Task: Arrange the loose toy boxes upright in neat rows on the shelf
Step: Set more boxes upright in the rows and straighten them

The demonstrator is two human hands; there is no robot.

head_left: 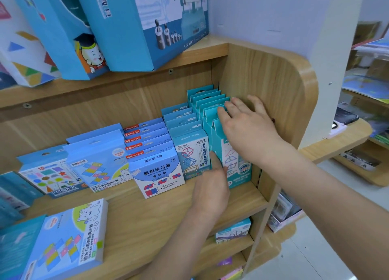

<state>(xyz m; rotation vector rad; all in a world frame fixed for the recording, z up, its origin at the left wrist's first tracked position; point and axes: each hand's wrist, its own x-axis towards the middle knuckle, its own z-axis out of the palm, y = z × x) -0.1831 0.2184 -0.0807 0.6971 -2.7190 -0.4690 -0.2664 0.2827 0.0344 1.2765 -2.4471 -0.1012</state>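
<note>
Several rows of small toy boxes stand upright on the wooden shelf (147,212). At the far right is a row of teal boxes (210,103). My right hand (246,124) lies flat over the tops of its front boxes, fingers straight. My left hand (212,183) touches the front teal box (233,159) at its lower left, one finger pushed between it and the neighbouring light-blue row (189,151). Further left stand a row of blue-and-white boxes (157,174) and two wider rows (99,166). One loose box (71,237) lies flat at the shelf's front left.
The curved wooden side panel (273,79) closes the shelf just right of the teal row. Large blue boxes (143,23) lean on the shelf above. More boxes sit on the lower shelves (233,229), and dark blue boxes (12,193) crowd the far left.
</note>
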